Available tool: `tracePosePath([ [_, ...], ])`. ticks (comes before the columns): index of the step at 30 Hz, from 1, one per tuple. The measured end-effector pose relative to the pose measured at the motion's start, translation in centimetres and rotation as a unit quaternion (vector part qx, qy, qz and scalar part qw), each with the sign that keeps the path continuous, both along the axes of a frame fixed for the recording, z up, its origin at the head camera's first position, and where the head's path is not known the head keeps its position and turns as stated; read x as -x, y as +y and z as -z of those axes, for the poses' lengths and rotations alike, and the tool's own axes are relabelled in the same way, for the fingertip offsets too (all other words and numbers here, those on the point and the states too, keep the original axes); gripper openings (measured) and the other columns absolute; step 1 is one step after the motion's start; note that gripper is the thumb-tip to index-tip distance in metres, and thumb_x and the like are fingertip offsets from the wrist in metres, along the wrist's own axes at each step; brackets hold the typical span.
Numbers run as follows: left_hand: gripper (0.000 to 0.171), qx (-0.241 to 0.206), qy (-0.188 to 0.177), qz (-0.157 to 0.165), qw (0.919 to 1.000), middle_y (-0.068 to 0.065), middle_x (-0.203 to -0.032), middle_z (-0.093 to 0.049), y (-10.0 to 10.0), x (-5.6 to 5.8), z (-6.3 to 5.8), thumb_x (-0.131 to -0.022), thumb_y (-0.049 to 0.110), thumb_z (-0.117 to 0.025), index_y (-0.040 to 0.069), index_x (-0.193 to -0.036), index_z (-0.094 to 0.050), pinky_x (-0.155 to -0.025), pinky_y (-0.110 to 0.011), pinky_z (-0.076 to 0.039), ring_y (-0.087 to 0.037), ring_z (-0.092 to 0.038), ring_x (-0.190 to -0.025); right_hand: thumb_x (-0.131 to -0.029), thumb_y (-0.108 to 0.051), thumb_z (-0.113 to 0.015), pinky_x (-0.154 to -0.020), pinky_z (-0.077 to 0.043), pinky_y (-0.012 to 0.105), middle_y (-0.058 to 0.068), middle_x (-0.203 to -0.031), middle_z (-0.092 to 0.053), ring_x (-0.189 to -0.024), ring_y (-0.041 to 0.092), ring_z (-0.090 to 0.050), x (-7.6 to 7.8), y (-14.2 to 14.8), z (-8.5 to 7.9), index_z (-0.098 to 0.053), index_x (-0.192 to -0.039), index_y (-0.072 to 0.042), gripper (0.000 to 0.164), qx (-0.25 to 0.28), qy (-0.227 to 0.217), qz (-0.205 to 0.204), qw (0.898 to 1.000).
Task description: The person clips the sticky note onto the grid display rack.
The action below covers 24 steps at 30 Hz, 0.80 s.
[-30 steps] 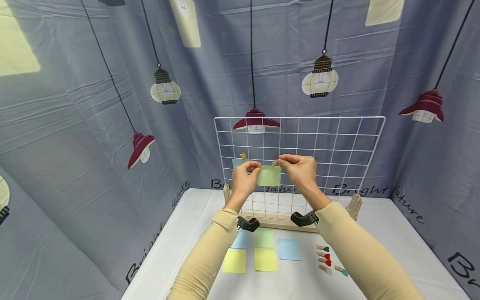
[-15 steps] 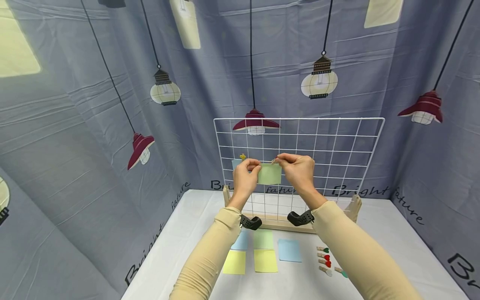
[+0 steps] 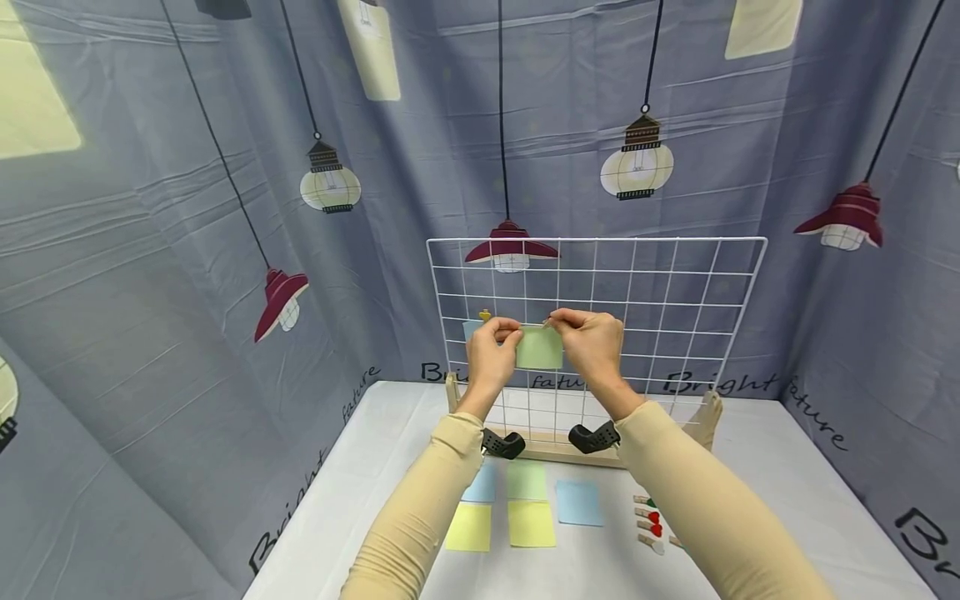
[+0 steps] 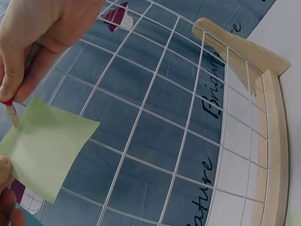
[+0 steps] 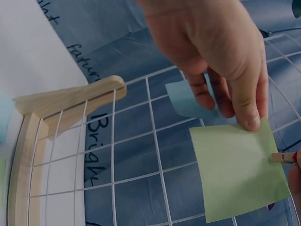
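Observation:
A square green sticky note [image 3: 540, 347] is held up flat against the white wire grid [image 3: 600, 240]. My left hand [image 3: 491, 357] pinches the note's upper left corner between thumb and fingers. At its top edge, my right hand [image 3: 596, 346] pinches a small wooden clothespin [image 5: 283, 157] with a red decoration, partly hidden by the fingertips. The clothespin's tip overlaps the note near the middle of that edge, as the left wrist view also shows. Behind my left hand, a blue note [image 5: 186, 99] hangs on the grid under a clip with a yellow heart [image 3: 484, 315].
The grid stands on a wooden base [image 3: 555, 450] on a white table [image 3: 360, 483]. In front lie yellow notes [image 3: 532, 525], a green note [image 3: 527, 480] and blue notes [image 3: 579, 502]. Several clothespins [image 3: 649, 525] lie at the right, partly behind the right sleeve. A lamp-print curtain [image 3: 420, 150] surrounds the table.
The green note has risen slightly against the grid. My right hand with the clothespin has shifted a little left at the note's top edge. My left hand keeps its pinch.

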<state>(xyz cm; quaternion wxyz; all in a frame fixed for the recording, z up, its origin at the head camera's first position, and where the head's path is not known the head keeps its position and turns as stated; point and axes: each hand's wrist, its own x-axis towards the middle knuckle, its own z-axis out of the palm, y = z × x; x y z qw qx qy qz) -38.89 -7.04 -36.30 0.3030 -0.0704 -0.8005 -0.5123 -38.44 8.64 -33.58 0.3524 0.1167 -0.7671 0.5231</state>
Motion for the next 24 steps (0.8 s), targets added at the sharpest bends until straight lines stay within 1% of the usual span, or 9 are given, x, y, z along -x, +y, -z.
tracePosePath([
  [3,0.007,-0.002,0.006,0.003,1.0000,-0.003,-0.093,-0.081,0.10,0.05,0.05,-0.094,0.014,-0.075,0.013,-0.100,-0.077,-0.076,-0.030,-0.053,-0.020,-0.075,-0.093,-0.088,-0.008,-0.080,-0.058,-0.043,0.003,0.010,-0.083,-0.080,-0.080,0.026,-0.079,0.11,-0.14,0.24,-0.084,-0.086,-0.007,0.005,-0.025,0.014,0.011,1.000],
  [10,0.007,-0.008,0.009,0.004,0.9999,-0.005,-0.092,-0.081,0.35,0.06,0.05,-0.093,0.012,-0.076,0.011,-0.100,-0.077,-0.071,-0.026,-0.055,-0.018,-0.076,-0.090,-0.087,-0.009,-0.081,-0.057,-0.043,0.003,0.008,-0.082,-0.080,-0.079,0.025,-0.079,0.04,-0.27,0.16,-0.085,-0.084,-0.009,0.004,-0.036,0.018,0.016,0.999],
  [16,0.007,-0.001,0.005,-0.004,1.0000,-0.007,-0.094,-0.081,0.50,0.08,-0.14,-0.093,0.012,-0.075,0.009,-0.100,-0.077,-0.073,-0.029,-0.059,-0.018,-0.077,-0.089,-0.088,-0.005,-0.077,-0.058,-0.043,0.008,0.007,-0.083,-0.080,-0.078,0.023,-0.078,0.02,-0.29,-0.12,-0.084,-0.084,-0.010,0.009,-0.060,0.012,0.011,0.998],
  [20,0.008,-0.005,0.000,-0.004,1.0000,-0.007,-0.095,-0.081,0.65,0.01,-0.20,-0.093,0.011,-0.075,0.009,-0.100,-0.077,-0.074,-0.030,-0.059,-0.018,-0.077,-0.090,-0.089,-0.004,-0.076,-0.060,-0.047,0.012,0.007,-0.083,-0.080,-0.078,0.023,-0.077,-0.08,-0.29,-0.03,-0.084,-0.085,-0.010,0.011,-0.062,0.009,0.006,0.998],
  [24,0.008,-0.008,-0.008,0.000,0.9999,-0.007,-0.095,-0.081,0.86,-0.10,-0.19,-0.093,0.011,-0.075,0.009,-0.101,-0.077,-0.073,-0.030,-0.059,-0.018,-0.077,-0.089,-0.090,-0.005,-0.077,-0.062,-0.048,0.011,0.008,-0.085,-0.080,-0.081,0.023,-0.078,-0.28,-0.22,0.24,-0.084,-0.087,-0.009,0.008,-0.046,0.004,0.001,0.999],
])
